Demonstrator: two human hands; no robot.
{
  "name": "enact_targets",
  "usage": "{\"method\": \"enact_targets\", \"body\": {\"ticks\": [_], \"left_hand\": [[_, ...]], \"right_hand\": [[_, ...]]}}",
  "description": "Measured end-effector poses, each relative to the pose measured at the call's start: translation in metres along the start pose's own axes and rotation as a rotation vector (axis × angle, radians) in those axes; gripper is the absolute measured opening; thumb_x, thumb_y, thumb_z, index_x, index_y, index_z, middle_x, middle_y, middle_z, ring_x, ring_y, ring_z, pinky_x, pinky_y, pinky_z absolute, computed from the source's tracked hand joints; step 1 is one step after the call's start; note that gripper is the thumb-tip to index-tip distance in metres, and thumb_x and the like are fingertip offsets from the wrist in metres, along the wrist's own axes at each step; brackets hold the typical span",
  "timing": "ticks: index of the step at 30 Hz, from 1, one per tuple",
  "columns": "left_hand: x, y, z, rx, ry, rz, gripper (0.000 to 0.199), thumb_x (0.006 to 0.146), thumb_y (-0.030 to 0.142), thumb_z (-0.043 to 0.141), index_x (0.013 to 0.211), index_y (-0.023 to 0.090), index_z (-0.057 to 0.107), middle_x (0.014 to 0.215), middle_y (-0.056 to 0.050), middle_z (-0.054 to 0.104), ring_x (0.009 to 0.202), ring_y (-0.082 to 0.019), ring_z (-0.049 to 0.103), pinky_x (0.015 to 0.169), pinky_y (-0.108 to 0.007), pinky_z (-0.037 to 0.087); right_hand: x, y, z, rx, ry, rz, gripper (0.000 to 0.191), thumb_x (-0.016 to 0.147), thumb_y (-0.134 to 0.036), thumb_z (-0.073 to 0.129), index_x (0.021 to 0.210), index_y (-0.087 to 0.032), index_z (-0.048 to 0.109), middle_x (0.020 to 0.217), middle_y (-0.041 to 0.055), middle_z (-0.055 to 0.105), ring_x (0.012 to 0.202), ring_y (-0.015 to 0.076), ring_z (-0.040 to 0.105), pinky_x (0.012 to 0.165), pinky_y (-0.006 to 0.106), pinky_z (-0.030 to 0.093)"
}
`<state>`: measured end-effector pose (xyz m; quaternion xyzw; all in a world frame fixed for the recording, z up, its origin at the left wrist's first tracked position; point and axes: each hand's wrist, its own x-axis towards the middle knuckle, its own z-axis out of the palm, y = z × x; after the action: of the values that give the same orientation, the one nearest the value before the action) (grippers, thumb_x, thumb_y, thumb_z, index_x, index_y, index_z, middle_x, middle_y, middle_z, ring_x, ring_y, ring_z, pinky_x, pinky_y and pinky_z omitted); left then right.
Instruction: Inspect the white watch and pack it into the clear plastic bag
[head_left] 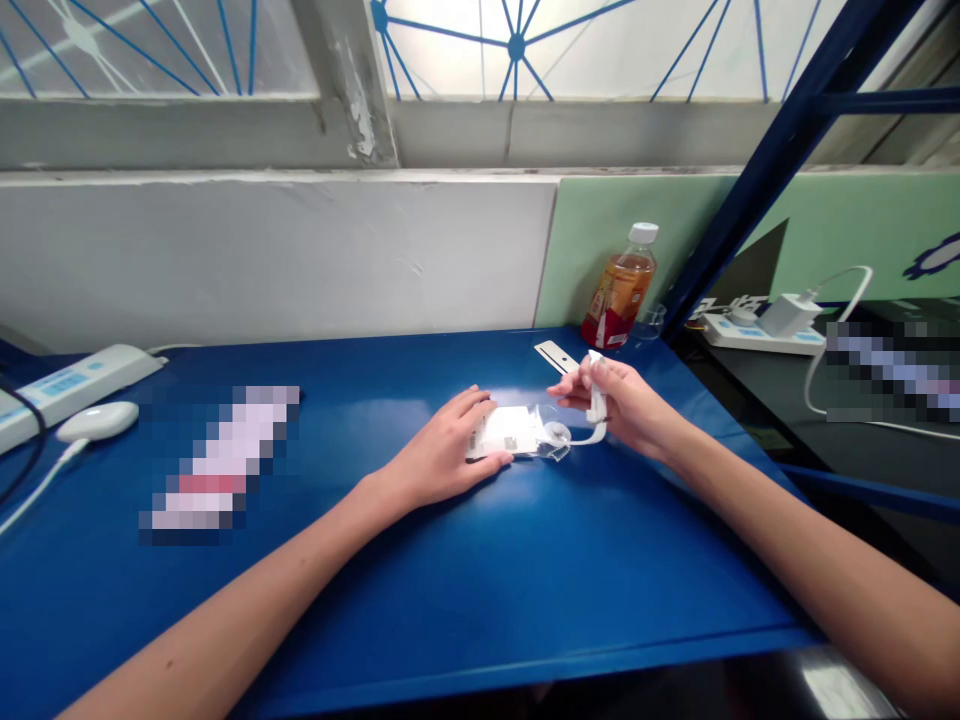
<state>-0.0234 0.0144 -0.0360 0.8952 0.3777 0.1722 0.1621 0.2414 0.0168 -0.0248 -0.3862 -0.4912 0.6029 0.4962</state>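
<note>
My left hand (456,440) grips the left end of a small white package (508,432) lying on the blue table, thumb along its near edge and fingers over the far side. Clear plastic (553,432) sticks out at the package's right end. My right hand (619,395), just to the right and slightly raised, pinches a white strip (597,392) that looks like a cable or strap. From there the strip curves down and left to the clear plastic. Exactly what it is, I cannot make out.
Behind my right hand lie a flat white card (556,355) and a bottle of amber drink (621,288). To the left are a blurred-out phone-like object (225,460), a white mouse-shaped device (99,421) and a power strip (82,390). A blue metal post (750,190) rises at right.
</note>
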Motion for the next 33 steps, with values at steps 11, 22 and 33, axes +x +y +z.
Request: {"method": "enact_targets", "body": {"ticks": [11, 22, 33], "left_hand": [[0.004, 0.038, -0.024, -0.205, 0.063, 0.144, 0.045, 0.096, 0.041, 0.055, 0.134, 0.019, 0.054, 0.142, -0.012, 0.054, 0.139, -0.029, 0.042, 0.112, -0.045, 0.038], [0.019, 0.073, -0.008, -1.349, -0.043, -0.127, 0.042, 0.089, 0.045, 0.064, 0.117, 0.014, 0.058, 0.102, -0.012, 0.071, 0.091, -0.025, 0.069, 0.08, -0.038, 0.054], [0.014, 0.059, 0.01, -1.691, -0.067, -0.278, 0.031, 0.094, 0.041, 0.06, 0.101, 0.011, 0.067, 0.077, -0.006, 0.069, 0.075, -0.02, 0.071, 0.08, -0.037, 0.054]], "right_hand": [[-0.012, -0.026, 0.008, 0.082, 0.064, -0.006, 0.034, 0.089, -0.06, 0.052, 0.096, -0.028, 0.061, 0.088, 0.0034, 0.076, 0.112, 0.0272, 0.068, 0.088, 0.042, 0.056], [0.021, -0.037, 0.075, 0.107, -0.13, -0.119, 0.032, 0.085, -0.053, 0.067, 0.101, -0.025, 0.068, 0.105, 0.0035, 0.076, 0.117, 0.0222, 0.065, 0.106, 0.04, 0.046], [0.042, 0.005, 0.076, 0.391, -0.393, 0.152, 0.034, 0.099, -0.041, 0.043, 0.116, -0.021, 0.065, 0.125, 0.0059, 0.07, 0.117, 0.0194, 0.065, 0.108, 0.037, 0.045]]}}
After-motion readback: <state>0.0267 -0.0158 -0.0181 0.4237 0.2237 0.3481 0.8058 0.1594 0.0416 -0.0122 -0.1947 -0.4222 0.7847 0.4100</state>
